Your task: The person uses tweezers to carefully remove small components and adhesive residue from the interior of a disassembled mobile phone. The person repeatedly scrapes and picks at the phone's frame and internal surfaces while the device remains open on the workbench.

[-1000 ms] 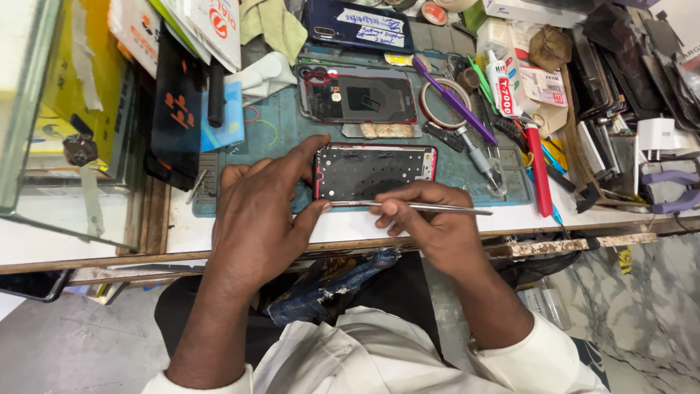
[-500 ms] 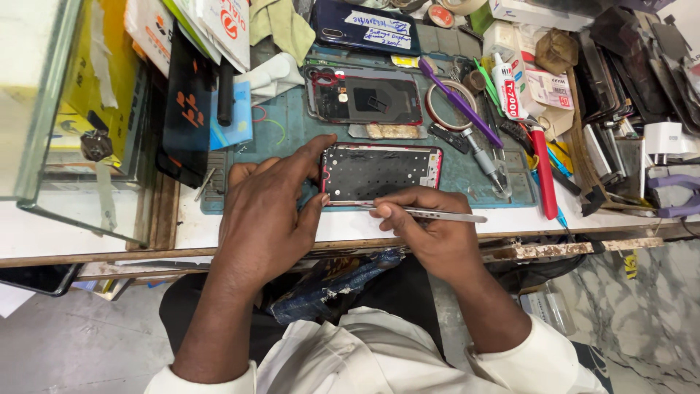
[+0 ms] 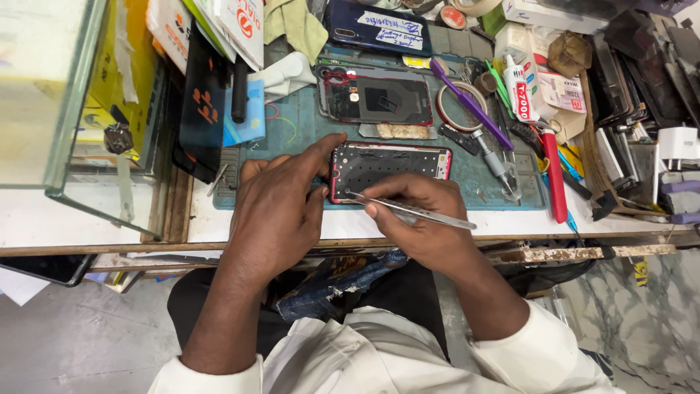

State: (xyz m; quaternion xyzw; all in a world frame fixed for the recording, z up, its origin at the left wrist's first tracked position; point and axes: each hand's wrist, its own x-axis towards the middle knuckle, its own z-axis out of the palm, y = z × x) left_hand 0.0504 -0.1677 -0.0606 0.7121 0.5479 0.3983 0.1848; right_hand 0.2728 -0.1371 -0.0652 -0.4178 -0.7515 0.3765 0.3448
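Phone frame (image 3: 390,169) sits on the teal mat (image 3: 292,131), pinned at its left end by the left hand (image 3: 281,208) so it can't slide. Right hand (image 3: 423,219) pinches tweezers (image 3: 408,209), tips inside the frame. Another opened phone (image 3: 375,95) lies just behind.

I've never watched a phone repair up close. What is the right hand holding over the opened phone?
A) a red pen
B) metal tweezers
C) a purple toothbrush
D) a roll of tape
B: the right hand grips thin metal tweezers, their tip at the opened phone.
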